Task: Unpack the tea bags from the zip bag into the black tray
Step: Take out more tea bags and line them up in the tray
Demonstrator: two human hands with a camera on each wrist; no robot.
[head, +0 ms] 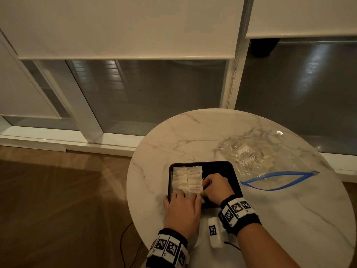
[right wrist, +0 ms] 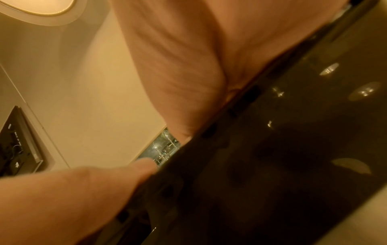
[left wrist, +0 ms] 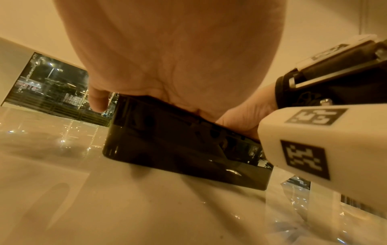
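1. The white paper tea bags [head: 187, 178] sit in two rows filling the left half of the square black plastic tray [head: 229, 169].
2. My right hand [head: 216, 187] curls at the rows' right edge, my left hand [head: 181, 205] lies flat on the near end; whether either pinches a bag, can't tell.
3. The clear zip bag with blue seal [head: 257, 161] lies right of the tray, nearer my right hand.

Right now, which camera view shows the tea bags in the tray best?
The head view. It looks down into the black tray and shows the tea bags in two rows along its left side. The left wrist view shows only the tray's outer wall, and so does the right wrist view; no tea bags appear in either.
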